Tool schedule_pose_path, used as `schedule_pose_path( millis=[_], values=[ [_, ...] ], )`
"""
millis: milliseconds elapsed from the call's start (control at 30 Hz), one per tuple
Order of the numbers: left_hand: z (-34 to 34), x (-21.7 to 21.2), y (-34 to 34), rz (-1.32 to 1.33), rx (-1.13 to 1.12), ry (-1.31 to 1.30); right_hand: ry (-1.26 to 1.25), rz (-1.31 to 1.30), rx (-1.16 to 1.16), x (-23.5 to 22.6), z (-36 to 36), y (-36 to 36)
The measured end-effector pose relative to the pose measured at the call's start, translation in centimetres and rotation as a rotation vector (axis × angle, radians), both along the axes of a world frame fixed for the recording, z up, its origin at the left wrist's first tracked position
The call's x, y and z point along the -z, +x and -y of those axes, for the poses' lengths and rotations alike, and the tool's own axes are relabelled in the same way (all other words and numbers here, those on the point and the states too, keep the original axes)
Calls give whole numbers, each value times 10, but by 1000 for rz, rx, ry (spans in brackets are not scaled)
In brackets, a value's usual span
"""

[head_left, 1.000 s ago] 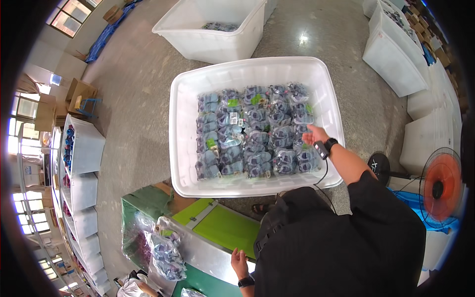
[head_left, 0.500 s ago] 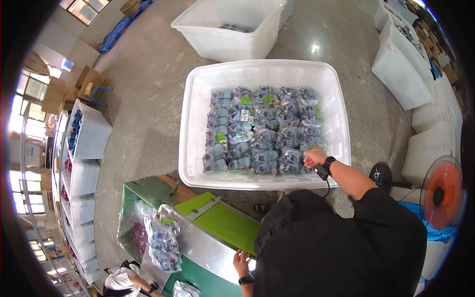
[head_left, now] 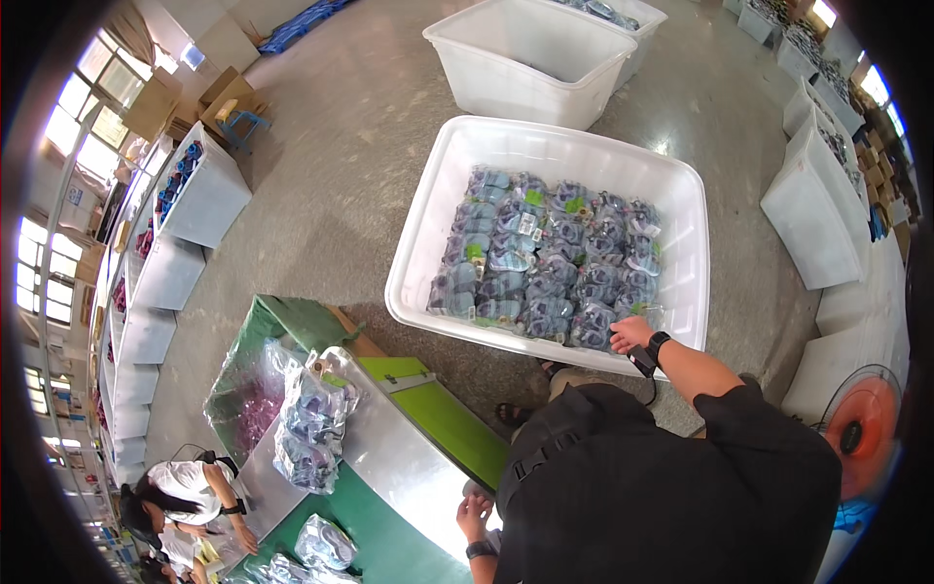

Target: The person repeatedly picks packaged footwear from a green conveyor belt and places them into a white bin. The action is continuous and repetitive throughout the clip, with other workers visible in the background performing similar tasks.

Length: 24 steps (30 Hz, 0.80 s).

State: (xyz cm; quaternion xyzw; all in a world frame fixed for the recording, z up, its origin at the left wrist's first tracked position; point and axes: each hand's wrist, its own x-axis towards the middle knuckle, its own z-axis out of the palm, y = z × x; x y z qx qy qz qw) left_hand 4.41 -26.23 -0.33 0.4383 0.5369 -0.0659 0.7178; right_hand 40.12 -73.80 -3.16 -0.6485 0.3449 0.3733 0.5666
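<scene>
My right hand (head_left: 632,336) is over the near right corner of a big white tub (head_left: 413,263), its fingers curled in beside a bagged pair of shoes (head_left: 592,326). What they grip, if anything, is hidden. A black watch and a small black device with a cable are on that wrist. Rows of blue-grey and purple shoes in clear bags fill the tub floor, some with green tags. My left hand (head_left: 474,516) is low, by the edge of the metal-topped table (head_left: 389,443), with fingers bent in; I cannot see anything in them.
Bagged shoes (head_left: 313,428) lie in a stack on the table by a green sheet-lined bin (head_left: 255,389). A lime-green panel (head_left: 443,428) is along the table's side. Another person (head_left: 190,487) works at lower left. More white tubs (head_left: 530,63) stand beyond; a fan (head_left: 856,428) is at right.
The view has turned, so the tub sits tilted and further right. My right hand stays at its near right corner. My left hand's fingers have curled in at the table edge.
</scene>
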Motion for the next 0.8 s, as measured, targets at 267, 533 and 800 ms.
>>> schedule_pose_path(
  millis=[267, 533, 800],
  values=[
    [-37, 24, -32, 7, -43, -74, 19, 63, -62, -15, -44, -23],
    [-85, 17, -49, 26, -113, 47, -89, 32, -134, -31, -55, -31],
    [-171, 15, -92, 31, -103, 386, -80, 238, -405, -21, -59, -46]
  ],
)
